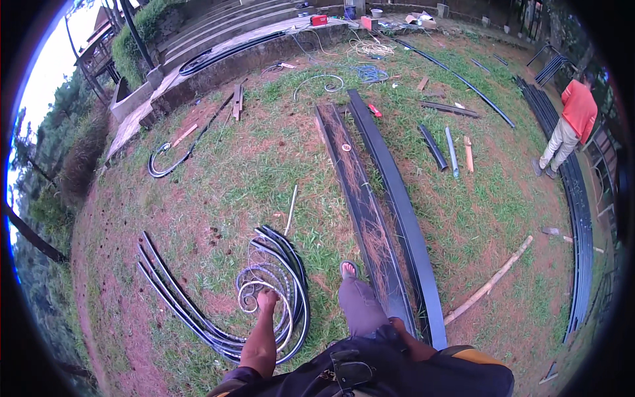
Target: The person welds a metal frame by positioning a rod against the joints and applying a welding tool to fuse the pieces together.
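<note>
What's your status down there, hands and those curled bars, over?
Left hand at curled bars, grip unclear. Right hand by trouser leg, partly hidden. Bars on grass. Long dark beams lie apart, to the right.

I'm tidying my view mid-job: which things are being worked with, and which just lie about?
Being worked with:
- scroll, with the left hand at it
- curved pipes beside it, probably

Seemingly just lying about:
- dark beams
- wooden pole
- blue coil
- red box
</note>
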{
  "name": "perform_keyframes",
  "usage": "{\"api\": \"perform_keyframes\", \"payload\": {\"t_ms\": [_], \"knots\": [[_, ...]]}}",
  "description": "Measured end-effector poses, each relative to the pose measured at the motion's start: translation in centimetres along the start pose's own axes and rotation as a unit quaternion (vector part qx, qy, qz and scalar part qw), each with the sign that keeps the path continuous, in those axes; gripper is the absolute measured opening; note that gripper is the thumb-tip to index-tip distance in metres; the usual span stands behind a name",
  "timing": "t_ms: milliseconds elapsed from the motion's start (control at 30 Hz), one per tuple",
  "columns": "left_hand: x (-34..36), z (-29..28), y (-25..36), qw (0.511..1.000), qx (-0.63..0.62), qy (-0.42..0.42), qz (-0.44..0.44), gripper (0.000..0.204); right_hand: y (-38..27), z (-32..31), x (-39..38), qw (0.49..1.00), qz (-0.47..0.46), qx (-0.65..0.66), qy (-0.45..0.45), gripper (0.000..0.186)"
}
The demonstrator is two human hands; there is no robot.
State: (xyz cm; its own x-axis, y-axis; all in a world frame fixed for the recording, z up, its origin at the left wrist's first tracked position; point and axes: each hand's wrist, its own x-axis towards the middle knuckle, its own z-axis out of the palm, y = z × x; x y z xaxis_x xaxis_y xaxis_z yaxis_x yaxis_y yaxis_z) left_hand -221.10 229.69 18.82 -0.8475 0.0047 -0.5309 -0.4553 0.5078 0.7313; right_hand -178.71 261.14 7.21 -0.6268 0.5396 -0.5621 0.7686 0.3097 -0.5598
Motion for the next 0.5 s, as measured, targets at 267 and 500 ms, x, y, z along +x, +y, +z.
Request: {"api": "perform_keyframes", "payload": {"t_ms": [267,500], "knots": [[10.9,7.2,5.5,0.796,0.528,-0.293,0.042,0.021,-17.1,-11.0,23.1,0.975,-0.108,-0.195,0.017,0.027],[17.5,8.8,24.0,0.996,-0.021,-0.014,-0.08,0.024,-40.6,-28.8,37.6,0.993,-0.025,0.071,0.091,0.034]]}}
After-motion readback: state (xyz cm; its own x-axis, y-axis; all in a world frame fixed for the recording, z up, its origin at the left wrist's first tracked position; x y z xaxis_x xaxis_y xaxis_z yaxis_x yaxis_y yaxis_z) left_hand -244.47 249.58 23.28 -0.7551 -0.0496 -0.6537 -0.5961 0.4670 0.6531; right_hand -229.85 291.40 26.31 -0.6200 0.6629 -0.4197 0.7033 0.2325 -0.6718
